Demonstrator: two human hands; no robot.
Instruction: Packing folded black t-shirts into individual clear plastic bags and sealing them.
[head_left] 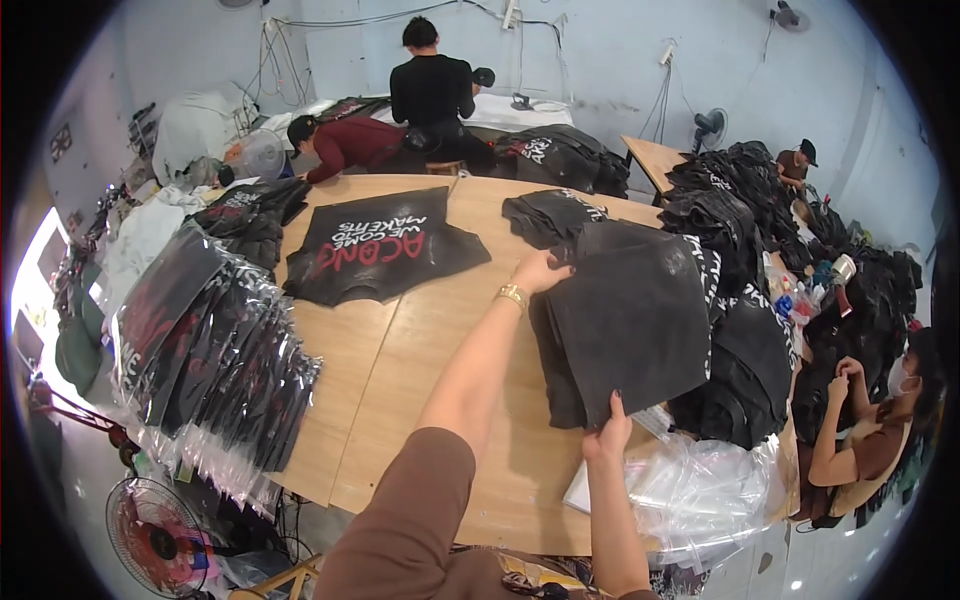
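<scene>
- The folded shirt [635, 325]: charcoal all over
- That flat shirt [385, 250]: black, red-and-white lettering
- Table [415, 335]: warm tan
- Wristband [513, 294]: gold
- Wall over there [605, 75]: pale blue

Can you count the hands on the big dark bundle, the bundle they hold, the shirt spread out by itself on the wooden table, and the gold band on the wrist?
Hands: 2, left hand and right hand
Held dark bundle: 1
Spread-out dark shirt: 1
Gold wristband: 1
Total: 5
</scene>
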